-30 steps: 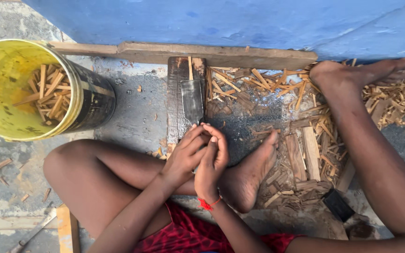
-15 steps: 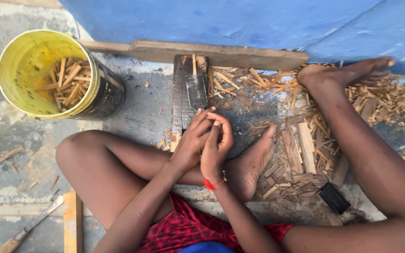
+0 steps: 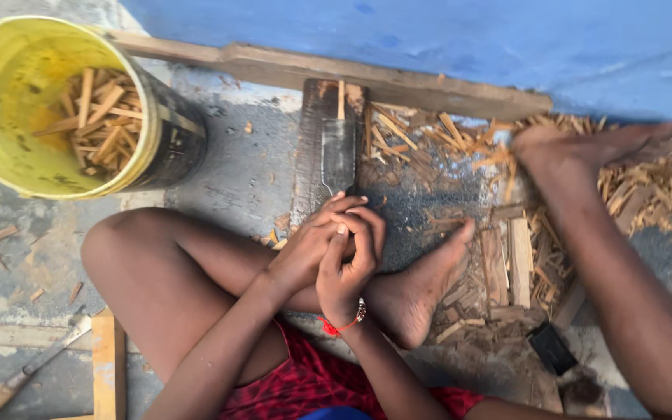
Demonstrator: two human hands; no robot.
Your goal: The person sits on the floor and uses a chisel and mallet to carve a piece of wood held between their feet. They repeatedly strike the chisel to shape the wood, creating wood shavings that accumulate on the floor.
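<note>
A grey concrete floor (image 3: 235,179) is seen from above, bounded along its far edge by a blue wall (image 3: 429,39), against whose foot a long wooden plank (image 3: 398,82) is laid. At the floor's far left corner a large yellow bucket (image 3: 9,70) is tipped on its side, and short split wood sticks (image 3: 99,120) are held inside it. Two bare legs are stretched over the middle of the floor, one knee bent at the left, the other leg extended to the right edge. A dark wooden block (image 3: 316,155) is set upright in the picture between the legs, its far end touching the plank, and a flat metal blade (image 3: 338,155) is laid on it. To the right of the block, a wide scatter of wood chips and splints (image 3: 507,257) is spread toward the right edge. The left hand (image 3: 309,249) and the right hand (image 3: 348,264) are pressed together just at the near end of the block, fingers curled over one another; whether anything is pinched between them cannot be told. A red thread bracelet (image 3: 340,323) is worn on the right wrist. Near the left near corner, a pale wood strip (image 3: 108,362) and a long-handled tool (image 3: 25,373) are laid on the floor. A small black object (image 3: 551,348) is set near the right leg.
</note>
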